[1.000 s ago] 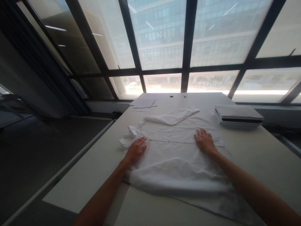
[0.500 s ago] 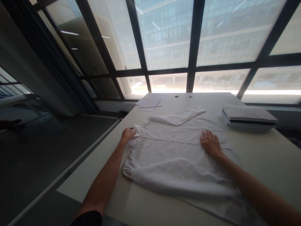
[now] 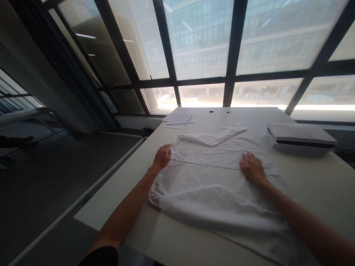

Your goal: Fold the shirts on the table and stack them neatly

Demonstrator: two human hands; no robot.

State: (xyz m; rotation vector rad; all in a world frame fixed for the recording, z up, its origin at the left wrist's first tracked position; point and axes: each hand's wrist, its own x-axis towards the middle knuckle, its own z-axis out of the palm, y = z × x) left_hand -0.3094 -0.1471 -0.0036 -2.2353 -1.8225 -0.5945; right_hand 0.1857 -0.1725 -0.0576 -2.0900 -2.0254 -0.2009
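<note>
A white long-sleeved shirt [image 3: 205, 181] lies spread on the table, its buttoned front facing up and its collar end to the left. One sleeve lies folded across the far side; along the near side the cloth bulges in soft folds. At the collar, my left hand [image 3: 163, 157] is closed with curled fingers on the fabric, covering most of the collar. My right hand [image 3: 252, 168] rests flat on the shirt front near the hem, fingers extended, just over the button line.
The white table [image 3: 310, 192] reaches to the windows. Loose paper sheets [image 3: 179, 116] lie at its far left. A stack of folded cloth [image 3: 302, 136], white with a dark layer, sits at the right. Past the left table edge is dark floor [image 3: 69, 177].
My left hand has moved right and slightly up over the collar, which it now mostly covers. My right hand stays in place on the shirt. The view has shifted slightly.
</note>
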